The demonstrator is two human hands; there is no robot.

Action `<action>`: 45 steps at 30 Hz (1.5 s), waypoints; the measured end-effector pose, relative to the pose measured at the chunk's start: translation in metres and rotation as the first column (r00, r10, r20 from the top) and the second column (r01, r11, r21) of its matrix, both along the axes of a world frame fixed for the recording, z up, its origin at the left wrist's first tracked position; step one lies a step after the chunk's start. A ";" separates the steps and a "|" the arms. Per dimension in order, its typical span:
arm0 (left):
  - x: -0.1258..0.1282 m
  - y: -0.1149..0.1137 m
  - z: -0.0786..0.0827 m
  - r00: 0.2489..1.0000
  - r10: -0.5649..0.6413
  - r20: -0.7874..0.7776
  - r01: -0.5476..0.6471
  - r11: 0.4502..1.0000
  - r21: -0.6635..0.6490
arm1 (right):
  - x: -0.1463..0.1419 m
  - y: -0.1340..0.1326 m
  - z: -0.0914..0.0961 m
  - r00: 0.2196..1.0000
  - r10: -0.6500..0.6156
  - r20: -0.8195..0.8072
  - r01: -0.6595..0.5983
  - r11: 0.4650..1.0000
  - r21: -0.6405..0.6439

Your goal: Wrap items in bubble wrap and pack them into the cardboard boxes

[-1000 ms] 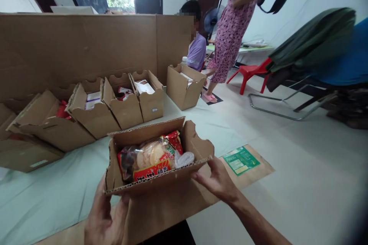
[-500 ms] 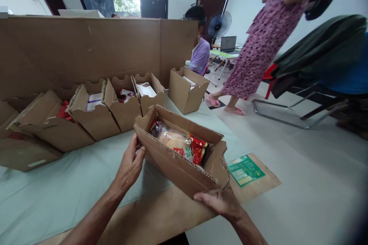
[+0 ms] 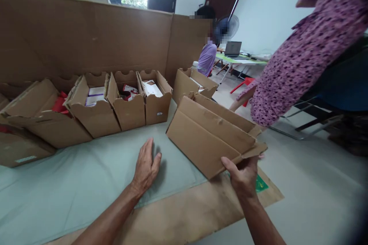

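Note:
A long cardboard box (image 3: 205, 134) stands tilted at the right part of the table, its near side wall facing me and its contents hidden. My right hand (image 3: 244, 174) grips its near right end, thumb on the side wall and fingers behind the end flap. To the left of the box, my left hand (image 3: 146, 166) hovers over the pale green cloth (image 3: 115, 164), apart from the box, fingers stretched out and holding nothing.
Several open cardboard boxes (image 3: 130, 111) line the back of the table, with packets inside. Another cardboard box (image 3: 182, 84) stands behind the tilted one. A tall cardboard screen (image 3: 94, 38) rises behind the row. A person in a pink patterned dress (image 3: 290, 76) is at the right; another person in purple (image 3: 207, 57) sits beyond.
The box has moved right and tipped away, so its packets no longer show. My left hand has let go of it. The person in pink has shifted right in view.

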State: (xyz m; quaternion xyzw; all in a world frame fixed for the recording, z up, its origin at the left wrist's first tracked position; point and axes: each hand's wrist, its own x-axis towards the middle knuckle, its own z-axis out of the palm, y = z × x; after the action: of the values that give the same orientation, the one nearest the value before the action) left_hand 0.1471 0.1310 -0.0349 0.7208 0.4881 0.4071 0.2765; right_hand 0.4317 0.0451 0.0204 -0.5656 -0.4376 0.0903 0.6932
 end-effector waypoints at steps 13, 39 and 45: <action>0.004 0.001 -0.004 0.999 0.017 -0.029 -0.016 0.999 0.036 | 0.005 0.055 -0.003 0.976 -0.071 0.204 0.062 0.997 0.049; 0.004 0.001 -0.006 1.000 0.026 -0.016 -0.024 0.996 0.083 | -0.051 0.100 -0.014 0.801 -0.101 0.590 0.227 0.963 -0.144; 0.005 -0.001 -0.006 0.999 0.029 -0.014 -0.028 0.996 0.088 | -0.065 0.081 -0.009 0.663 0.120 0.739 0.146 0.947 -0.285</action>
State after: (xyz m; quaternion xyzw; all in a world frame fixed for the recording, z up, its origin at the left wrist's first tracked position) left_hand 0.1516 0.1300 -0.0413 0.7281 0.4822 0.4267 0.2352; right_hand 0.3670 0.1266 0.0115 -0.6601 -0.6584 -0.0852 0.3514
